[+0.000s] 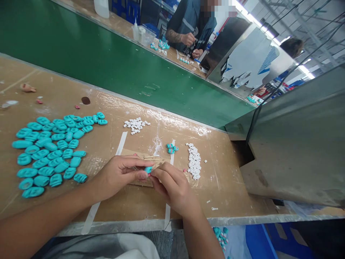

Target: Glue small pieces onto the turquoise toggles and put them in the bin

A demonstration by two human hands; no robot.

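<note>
My left hand (121, 174) and my right hand (172, 185) meet over a cardboard pad (134, 154) taped to the brown table (237, 180). Between their pinched fingertips sits one small turquoise piece (148, 169). Both hands are closed on it. Thin sticks (151, 157) lie on the pad just beyond my fingers. A large spread of turquoise pieces (52, 147) lies to my left. Two heaps of tiny white parts (135, 125) (194, 161) lie beyond and to the right. A few turquoise pieces with white parts (171, 148) rest beside the pad.
A green conveyor belt (107, 61) runs along the far side of the table. Across it, another person (188, 28) works at a second bench with similar small pieces. A grey metal housing (296, 144) stands at right. Small brown and pink bits (85, 100) lie at far left.
</note>
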